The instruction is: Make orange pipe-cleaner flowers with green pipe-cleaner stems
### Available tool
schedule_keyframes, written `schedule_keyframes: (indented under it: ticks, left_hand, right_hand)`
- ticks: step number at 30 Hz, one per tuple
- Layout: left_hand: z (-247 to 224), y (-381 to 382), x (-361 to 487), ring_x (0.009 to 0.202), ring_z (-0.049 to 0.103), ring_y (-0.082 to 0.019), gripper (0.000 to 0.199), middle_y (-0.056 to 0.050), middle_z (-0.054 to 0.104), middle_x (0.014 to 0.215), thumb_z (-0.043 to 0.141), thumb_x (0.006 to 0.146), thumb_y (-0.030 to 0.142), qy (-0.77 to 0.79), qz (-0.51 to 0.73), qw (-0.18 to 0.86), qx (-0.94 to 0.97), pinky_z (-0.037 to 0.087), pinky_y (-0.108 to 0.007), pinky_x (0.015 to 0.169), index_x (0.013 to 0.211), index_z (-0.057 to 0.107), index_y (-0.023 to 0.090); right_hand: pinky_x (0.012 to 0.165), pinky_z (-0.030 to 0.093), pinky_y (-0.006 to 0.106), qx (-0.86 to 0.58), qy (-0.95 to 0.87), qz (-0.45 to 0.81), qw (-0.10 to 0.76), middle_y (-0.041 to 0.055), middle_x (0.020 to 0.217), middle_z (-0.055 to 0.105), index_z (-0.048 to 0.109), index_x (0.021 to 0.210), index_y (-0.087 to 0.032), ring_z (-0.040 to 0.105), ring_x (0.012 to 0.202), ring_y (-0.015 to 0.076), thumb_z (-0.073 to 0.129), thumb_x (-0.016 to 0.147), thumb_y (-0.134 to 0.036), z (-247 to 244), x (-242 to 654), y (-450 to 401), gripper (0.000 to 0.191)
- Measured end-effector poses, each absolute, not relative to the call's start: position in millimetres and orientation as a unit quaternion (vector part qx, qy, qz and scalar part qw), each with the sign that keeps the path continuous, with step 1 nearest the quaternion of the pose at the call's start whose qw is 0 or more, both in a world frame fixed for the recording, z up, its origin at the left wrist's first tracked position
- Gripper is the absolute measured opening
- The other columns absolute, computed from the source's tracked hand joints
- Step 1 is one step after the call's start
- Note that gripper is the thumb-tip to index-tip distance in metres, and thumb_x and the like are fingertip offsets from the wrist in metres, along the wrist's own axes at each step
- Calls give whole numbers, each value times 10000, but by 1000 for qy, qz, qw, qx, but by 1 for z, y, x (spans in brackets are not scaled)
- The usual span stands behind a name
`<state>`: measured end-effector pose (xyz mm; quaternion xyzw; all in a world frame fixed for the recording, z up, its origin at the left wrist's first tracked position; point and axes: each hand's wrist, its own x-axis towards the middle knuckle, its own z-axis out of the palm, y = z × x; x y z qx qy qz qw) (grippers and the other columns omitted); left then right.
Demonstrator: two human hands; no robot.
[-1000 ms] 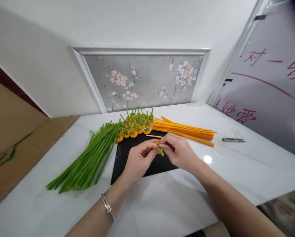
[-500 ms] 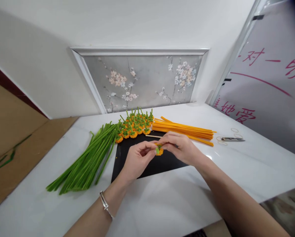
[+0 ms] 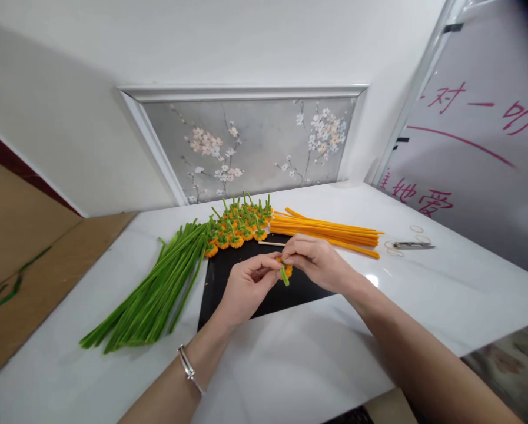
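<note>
Pinched in both hands (image 3: 249, 287) (image 3: 319, 263), the orange flower (image 3: 289, 271) is partly hidden.

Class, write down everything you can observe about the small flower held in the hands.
The small flower has an orange head and a short green stem, both fuzzy-looking. It is held over the black mat, pinched by the left hand and the right hand, which hide part of it. The stem points toward the near side; finer detail is too small to make out.
</note>
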<state>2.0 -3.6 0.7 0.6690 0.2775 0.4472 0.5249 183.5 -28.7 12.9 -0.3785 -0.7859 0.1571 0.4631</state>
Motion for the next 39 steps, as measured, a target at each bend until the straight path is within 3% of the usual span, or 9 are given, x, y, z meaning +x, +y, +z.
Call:
schedule_keyframes:
  ticks: [4, 9, 16, 22, 25, 30, 34, 39]
  left_hand:
    - [1, -4, 2, 788, 649, -148, 90, -82, 691, 990, 708, 731, 205, 289, 439, 550, 649, 533, -258, 723, 794, 676, 151]
    - [4, -5, 7, 835, 624, -114, 255, -18, 657, 941, 750, 705, 219, 273, 495, 615, 549, 516, -233, 793, 940, 652, 206]
    - [1, -6, 9, 796, 598, -96, 243, -10, 641, 921, 748, 690, 192, 283, 530, 617, 509, 496, -175, 711, 925, 683, 199]
    - [2, -6, 4, 908, 607, -132, 174, -22, 635, 977, 661, 761, 179, 244, 502, 651, 514, 502, -263, 859, 935, 653, 193]
    - [6, -5, -1, 918, 615, -151, 121, -30, 630, 954, 624, 802, 251, 246, 479, 673, 507, 515, -329, 886, 896, 629, 175]
    - [6, -1, -4, 807, 599, -124, 213, -2, 599, 881, 690, 754, 317, 315, 473, 606, 557, 582, -310, 738, 878, 577, 185]
    - [2, 2, -3, 833, 613, -133, 214, -26, 616, 953, 646, 790, 321, 313, 476, 549, 612, 573, -293, 768, 949, 610, 184]
    - [-5, 2, -3, 786, 629, -150, 185, -48, 650, 894, 565, 850, 294, 318, 477, 438, 692, 545, -276, 757, 970, 642, 176]
  right_hand:
    - [697, 466, 249, -412, -750, 179, 485, 16, 815, 602, 620, 862, -202, 575, 739, 129, 525, 866, -146, 11, 182, -28, 111]
    - [557, 450, 221, -458, -664, 247, 537, -25, 675, 548, 516, 901, -206, 543, 576, 105, 483, 899, -268, 3, 173, -33, 70]
    - [603, 470, 240, -475, -669, 258, 510, -12, 770, 603, 474, 986, -222, 603, 705, 138, 595, 806, -264, -8, 149, -36, 221]
    - [574, 458, 242, -500, -671, 206, 507, -14, 745, 579, 457, 1024, -213, 576, 641, 133, 500, 828, -191, -9, 148, -38, 203]
    - [599, 470, 255, -505, -685, 148, 504, 9, 792, 583, 457, 1063, -213, 575, 667, 143, 495, 826, -180, -10, 153, -39, 242]
    - [630, 471, 273, -501, -716, 77, 480, 34, 821, 601, 491, 1012, -210, 583, 709, 163, 491, 834, -161, -13, 158, -37, 185]
    - [649, 467, 280, -498, -729, 43, 467, 46, 812, 626, 566, 924, -202, 584, 702, 167, 507, 848, -165, -12, 158, -38, 103]
    - [649, 467, 277, -497, -728, 63, 468, 34, 764, 636, 624, 832, -201, 585, 675, 161, 519, 844, -161, -6, 155, -40, 113]
